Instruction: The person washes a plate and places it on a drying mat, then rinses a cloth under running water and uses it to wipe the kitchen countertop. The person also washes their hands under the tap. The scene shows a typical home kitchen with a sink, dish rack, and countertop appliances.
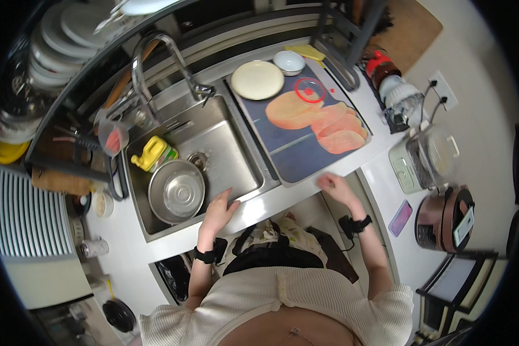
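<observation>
My left hand [219, 213] is at the front rim of the stainless steel sink [238, 151], fingers spread and holding nothing. A metal pot [155, 194] with a clear round item inside stands in the sink beside it, next to a yellow bottle [155, 151]. My right hand [335, 187], slightly blurred, is by the front edge of the counter, near the flower-printed drying mat [294, 166]; its fingers look curled and nothing shows in them. On the mat are a cream plate [257, 80], a white bowl [289, 63] and a clear round lid with a red rim [310, 90].
The chrome faucet [173, 47] arches over the sink's back. A phone [400, 218], a green appliance [404, 166] and a brown rice cooker [443, 220] stand at right. Stacked plates [56, 47] are on the rack at upper left. A yellow cloth [307, 52] lies behind the mat.
</observation>
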Action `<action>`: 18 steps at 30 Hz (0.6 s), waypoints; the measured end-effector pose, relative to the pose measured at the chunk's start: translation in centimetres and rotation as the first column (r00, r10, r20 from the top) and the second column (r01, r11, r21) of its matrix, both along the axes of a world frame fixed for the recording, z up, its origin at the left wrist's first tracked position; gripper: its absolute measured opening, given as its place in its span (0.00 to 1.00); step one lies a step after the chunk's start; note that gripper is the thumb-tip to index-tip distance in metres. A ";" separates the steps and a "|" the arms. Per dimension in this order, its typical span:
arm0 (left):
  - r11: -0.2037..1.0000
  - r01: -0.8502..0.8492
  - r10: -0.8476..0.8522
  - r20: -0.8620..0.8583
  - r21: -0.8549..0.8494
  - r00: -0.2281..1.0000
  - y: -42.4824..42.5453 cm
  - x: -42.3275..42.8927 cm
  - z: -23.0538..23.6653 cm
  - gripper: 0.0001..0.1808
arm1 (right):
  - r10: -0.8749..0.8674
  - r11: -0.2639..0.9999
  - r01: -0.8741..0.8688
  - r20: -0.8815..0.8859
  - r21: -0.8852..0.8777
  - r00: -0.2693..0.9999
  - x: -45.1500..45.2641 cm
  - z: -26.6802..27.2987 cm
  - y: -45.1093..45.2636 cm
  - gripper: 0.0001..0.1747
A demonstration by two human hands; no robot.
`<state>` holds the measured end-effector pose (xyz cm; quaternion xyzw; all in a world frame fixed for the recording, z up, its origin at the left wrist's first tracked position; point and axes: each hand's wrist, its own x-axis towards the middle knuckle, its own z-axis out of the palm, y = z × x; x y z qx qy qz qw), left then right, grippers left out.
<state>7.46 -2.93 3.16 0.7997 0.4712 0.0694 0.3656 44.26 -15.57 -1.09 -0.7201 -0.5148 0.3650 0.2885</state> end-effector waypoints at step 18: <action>0.991 -0.131 0.131 0.000 -0.032 0.991 0.8 -8.7 0.4 0.28 | 0.092 0.977 -0.167 0.448 0.132 0.889 -12.5 -0.5 17.6 0.39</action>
